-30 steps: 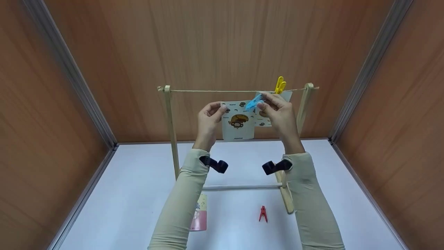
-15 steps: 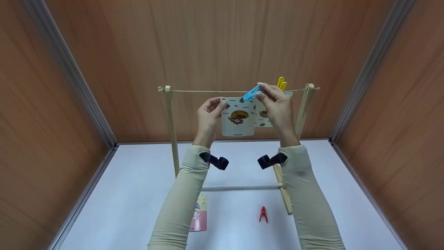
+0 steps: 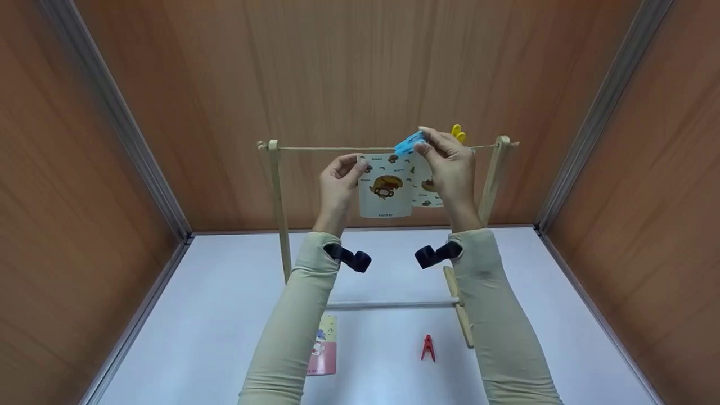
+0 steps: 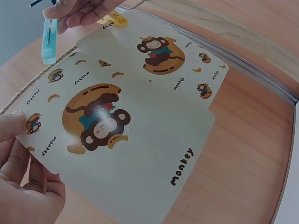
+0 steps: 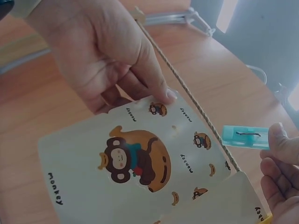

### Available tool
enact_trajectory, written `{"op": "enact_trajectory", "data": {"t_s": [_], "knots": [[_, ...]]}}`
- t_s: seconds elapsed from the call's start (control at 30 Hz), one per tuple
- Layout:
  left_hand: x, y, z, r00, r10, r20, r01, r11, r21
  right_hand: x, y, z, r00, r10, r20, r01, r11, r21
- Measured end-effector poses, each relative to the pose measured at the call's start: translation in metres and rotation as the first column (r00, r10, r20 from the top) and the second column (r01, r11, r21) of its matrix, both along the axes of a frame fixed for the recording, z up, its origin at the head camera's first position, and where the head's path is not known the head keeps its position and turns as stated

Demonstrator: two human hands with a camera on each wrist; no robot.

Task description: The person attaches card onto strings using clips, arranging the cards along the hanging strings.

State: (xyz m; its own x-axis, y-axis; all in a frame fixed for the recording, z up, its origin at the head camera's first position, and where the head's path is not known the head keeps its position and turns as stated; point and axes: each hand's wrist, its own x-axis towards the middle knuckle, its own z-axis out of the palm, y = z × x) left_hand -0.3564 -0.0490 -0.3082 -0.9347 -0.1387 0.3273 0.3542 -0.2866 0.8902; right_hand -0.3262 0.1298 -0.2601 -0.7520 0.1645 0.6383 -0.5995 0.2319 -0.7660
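Observation:
My left hand (image 3: 340, 188) pinches the upper left edge of a pale monkey-print card (image 4: 140, 154), which hangs upright with its top edge just under the rope (image 5: 187, 95). Between the thumb and fingers of my right hand (image 3: 453, 171) is a light-blue clothespin (image 5: 244, 136). Its tip overlaps the rope in the head view, just above the card's top right corner. A second monkey-print card (image 4: 187, 60) hangs to the right, partly behind the first card and my right hand. A yellow clothespin (image 3: 458, 134) sits at its top, mostly hidden by that hand.
The rope runs between two wooden posts (image 3: 277, 208) of a stand, with a white bar (image 3: 394, 304) low down. On the white table lie a red clothespin (image 3: 428, 349) and a pink-and-yellow card (image 3: 324, 357), partly under my left sleeve. Wooden walls surround the table.
The held card has risen toward the rope with my left hand. My right hand has moved upward, bringing the light-blue clothespin from below the rope up to it.

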Motion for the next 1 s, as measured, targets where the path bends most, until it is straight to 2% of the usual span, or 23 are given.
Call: {"op": "enact_trajectory", "data": {"t_s": [0.33, 0.73, 1.0], "knots": [[0.0002, 0.0002, 0.0042, 1.0, 0.008, -0.025, -0.008, 1.0, -0.015, -0.0019, -0.0054, 0.0048, 0.995, -0.081, -0.059, 0.084, 0.995, 0.054], [-0.0003, 0.0013, 0.0028, 0.999, 0.013, -0.037, -0.015, 0.999, -0.044, -0.0073, -0.0051, 0.0025, 0.998, -0.054, -0.035, 0.057, 0.993, 0.105], [-0.0007, 0.0032, 0.0031, 0.999, 0.008, -0.042, -0.009, 1.0, -0.027, -0.0068, -0.0058, 0.003, 0.997, -0.081, -0.009, 0.081, 0.987, 0.142]]}}
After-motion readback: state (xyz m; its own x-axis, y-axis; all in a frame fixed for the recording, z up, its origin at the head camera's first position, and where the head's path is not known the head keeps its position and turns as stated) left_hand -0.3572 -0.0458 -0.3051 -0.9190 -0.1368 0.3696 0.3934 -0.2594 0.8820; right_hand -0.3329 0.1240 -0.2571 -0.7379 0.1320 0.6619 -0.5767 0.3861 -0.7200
